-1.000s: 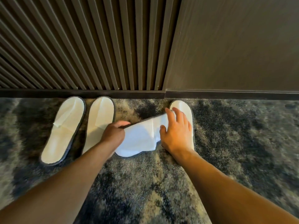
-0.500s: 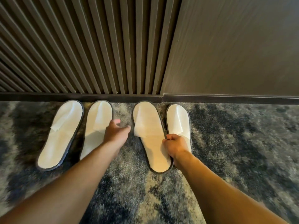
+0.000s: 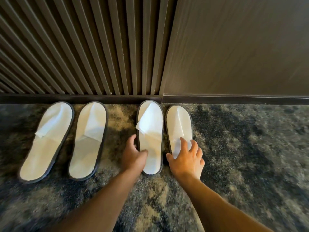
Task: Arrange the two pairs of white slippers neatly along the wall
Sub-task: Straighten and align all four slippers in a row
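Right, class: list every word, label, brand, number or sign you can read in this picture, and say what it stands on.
None: the slippers, the wall and the carpet show no words, labels, brands, numbers or signs.

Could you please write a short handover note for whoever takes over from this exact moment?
Left hand pinches the third slipper at its left edge; right hand rests open, fingers spread, on the fourth slipper.
All four slippers lie on the carpet, toes towards the skirting board; far-left slipper and second slipper are untouched.
Done: both pairs set in a row.
Left: probably nudge the fourth slipper level with the third, straighten the tilted far-left slipper, let go.
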